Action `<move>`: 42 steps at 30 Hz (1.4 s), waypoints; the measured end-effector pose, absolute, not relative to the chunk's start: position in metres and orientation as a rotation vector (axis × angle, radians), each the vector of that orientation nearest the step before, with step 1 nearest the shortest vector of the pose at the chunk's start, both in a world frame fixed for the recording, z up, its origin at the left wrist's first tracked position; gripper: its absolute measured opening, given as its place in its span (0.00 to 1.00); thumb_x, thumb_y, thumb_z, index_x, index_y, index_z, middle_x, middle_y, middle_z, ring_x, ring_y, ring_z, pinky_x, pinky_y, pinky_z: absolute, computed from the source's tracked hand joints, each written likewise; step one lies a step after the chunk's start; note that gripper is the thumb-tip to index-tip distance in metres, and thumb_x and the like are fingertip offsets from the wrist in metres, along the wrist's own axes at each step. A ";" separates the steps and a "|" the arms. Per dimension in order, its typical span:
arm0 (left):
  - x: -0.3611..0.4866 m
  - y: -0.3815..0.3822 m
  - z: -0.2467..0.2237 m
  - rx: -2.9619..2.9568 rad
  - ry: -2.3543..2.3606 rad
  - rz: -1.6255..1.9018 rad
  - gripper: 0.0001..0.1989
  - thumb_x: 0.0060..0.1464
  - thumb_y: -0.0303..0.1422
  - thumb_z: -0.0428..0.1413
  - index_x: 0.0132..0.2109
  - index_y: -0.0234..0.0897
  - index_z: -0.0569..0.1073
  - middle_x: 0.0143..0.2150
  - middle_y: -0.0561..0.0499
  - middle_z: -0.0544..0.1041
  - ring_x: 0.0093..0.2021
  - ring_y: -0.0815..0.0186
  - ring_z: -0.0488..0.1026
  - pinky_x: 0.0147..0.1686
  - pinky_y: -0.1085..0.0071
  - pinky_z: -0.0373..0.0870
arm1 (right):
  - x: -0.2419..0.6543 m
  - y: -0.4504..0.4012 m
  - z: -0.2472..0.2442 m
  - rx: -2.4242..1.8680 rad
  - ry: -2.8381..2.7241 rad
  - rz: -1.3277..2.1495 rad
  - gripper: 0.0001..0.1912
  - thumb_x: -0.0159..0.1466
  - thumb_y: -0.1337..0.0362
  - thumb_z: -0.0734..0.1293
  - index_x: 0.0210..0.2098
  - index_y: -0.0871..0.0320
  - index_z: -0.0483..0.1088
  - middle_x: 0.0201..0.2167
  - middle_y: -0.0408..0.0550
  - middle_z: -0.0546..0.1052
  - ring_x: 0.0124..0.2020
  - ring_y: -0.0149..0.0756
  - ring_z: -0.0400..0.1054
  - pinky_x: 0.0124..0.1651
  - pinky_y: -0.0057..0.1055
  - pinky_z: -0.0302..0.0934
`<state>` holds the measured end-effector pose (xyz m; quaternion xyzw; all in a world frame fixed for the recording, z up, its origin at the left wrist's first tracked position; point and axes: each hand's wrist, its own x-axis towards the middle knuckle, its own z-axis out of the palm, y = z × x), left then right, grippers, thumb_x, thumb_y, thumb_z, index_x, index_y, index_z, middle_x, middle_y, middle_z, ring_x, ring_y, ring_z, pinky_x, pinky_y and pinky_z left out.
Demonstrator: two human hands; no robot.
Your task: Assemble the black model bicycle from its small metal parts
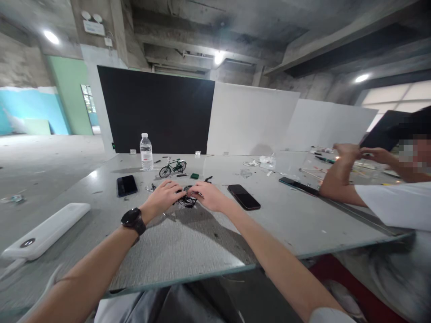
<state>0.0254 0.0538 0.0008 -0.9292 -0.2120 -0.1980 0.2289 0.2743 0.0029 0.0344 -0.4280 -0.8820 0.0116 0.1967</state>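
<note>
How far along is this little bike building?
One green model bicycle stands finished behind the hands. In hand: the left hand and right hand pinch a dark wheel-like wire part on the table. Left: it is not yet a whole bike; small loose parts lie nearby.

Left hand (pixel 164 195): bare forearm; black round-faced wristwatch (pixel 134 220) on black strap at wrist. Right hand (pixel 209 196): bare forearm, white short sleeve (pixel 328 315) edge at upper arm. Grey trousers (pixel 175 307).
</note>
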 end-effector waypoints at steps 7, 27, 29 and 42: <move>0.025 0.055 -0.001 -2.542 -0.581 -0.527 0.15 0.70 0.22 0.51 0.56 0.40 0.77 0.54 0.46 0.81 0.57 0.57 0.75 0.61 0.56 0.62 | 0.273 0.001 0.036 -1.206 -2.493 -0.009 0.14 0.76 0.71 0.62 0.48 0.57 0.81 0.42 0.52 0.78 0.41 0.39 0.70 0.44 0.34 0.61; 0.027 0.052 -0.001 -2.513 -0.555 -0.461 0.15 0.71 0.21 0.50 0.54 0.40 0.76 0.55 0.46 0.81 0.58 0.56 0.74 0.61 0.57 0.60 | 0.269 0.000 0.035 -1.204 -2.515 -0.036 0.10 0.74 0.72 0.65 0.43 0.60 0.80 0.40 0.52 0.80 0.39 0.39 0.70 0.42 0.33 0.57; 0.027 0.052 -0.001 -2.506 -0.546 -0.463 0.15 0.71 0.21 0.50 0.55 0.40 0.76 0.56 0.46 0.81 0.59 0.56 0.74 0.61 0.57 0.60 | 0.269 0.000 0.035 -1.200 -2.513 -0.026 0.09 0.74 0.72 0.66 0.42 0.60 0.80 0.40 0.52 0.80 0.39 0.38 0.70 0.42 0.32 0.57; 0.026 0.050 0.003 -2.531 -0.560 -0.442 0.14 0.73 0.24 0.48 0.55 0.40 0.77 0.55 0.46 0.81 0.58 0.57 0.74 0.60 0.58 0.62 | 0.268 -0.001 0.033 -1.197 -2.491 0.007 0.09 0.74 0.71 0.65 0.43 0.60 0.78 0.40 0.51 0.77 0.42 0.39 0.69 0.44 0.33 0.59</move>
